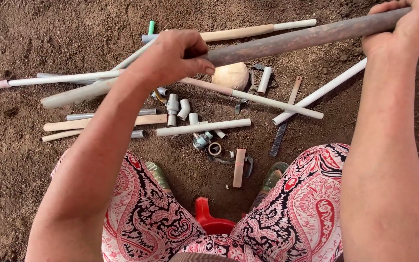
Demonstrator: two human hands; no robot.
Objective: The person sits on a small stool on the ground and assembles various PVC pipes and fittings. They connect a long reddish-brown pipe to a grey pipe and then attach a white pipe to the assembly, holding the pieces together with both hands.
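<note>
Both hands grip one rusty pipe [306, 36], top of frame.
L hand [173, 56] & R hand [406, 29] closed round it; white pipes [204, 127], prob. fittings [173, 104], lie mid-frame.

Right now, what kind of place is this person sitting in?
Probably an outdoor or dirt-floored work spot for pipe work. The ground is bare brown soil, many white plastic pipe pieces and grey elbow fittings lie scattered, and both hands, left and right, grip a long rusty brown pipe.

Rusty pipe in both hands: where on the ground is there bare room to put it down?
Bare soil lies at top left, above the long white pipe, and at far left below the short pipes. Between the knees and the round stone it is crowded with fittings.
</note>
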